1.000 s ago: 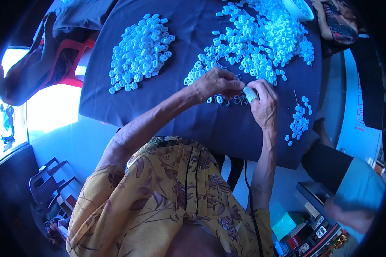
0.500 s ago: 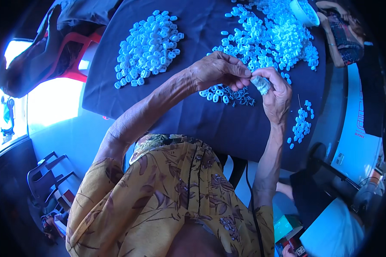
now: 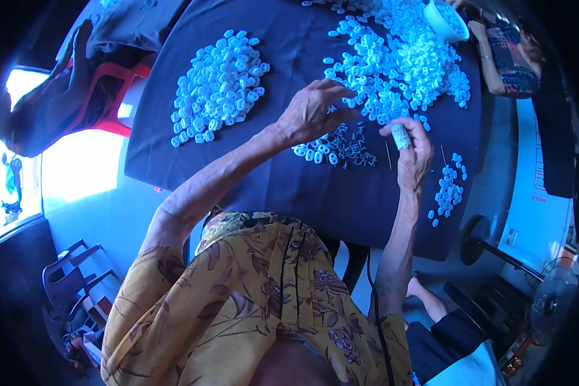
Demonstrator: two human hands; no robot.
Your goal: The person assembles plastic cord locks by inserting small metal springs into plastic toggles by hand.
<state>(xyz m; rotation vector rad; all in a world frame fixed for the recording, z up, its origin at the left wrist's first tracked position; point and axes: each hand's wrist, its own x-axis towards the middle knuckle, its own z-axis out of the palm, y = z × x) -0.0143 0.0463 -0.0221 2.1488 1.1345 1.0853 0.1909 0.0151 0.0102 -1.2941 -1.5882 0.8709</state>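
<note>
My left hand [image 3: 312, 112] is over the middle of the table, thumb and fingers apart, with nothing seen between them. Under it lie white oval two-holed pieces [image 3: 315, 154] and a small heap of dark screw-like pins [image 3: 357, 149]. To its right, my right hand [image 3: 415, 151] is curled, its thumb covered by a pale wrap [image 3: 400, 136]. Whatever its fingers may hold is hidden or too small to make out. Beside its fingertips shows a thin needle-like rod [image 3: 388, 156]; whether it touches the hand I cannot tell.
A big pile of white pieces [image 3: 219, 90] lies at the left of the dark table [image 3: 270, 174]. A larger spread [image 3: 424, 64] covers the far right, by a white bowl [image 3: 446, 22]. A small group [image 3: 447, 193] lies near the right edge. Another person's arm [image 3: 489, 61] is beyond.
My hands were together at the fingertips and have parted. The left has moved left and its fingers have spread; the right has lowered slightly. The view has shifted a little.
</note>
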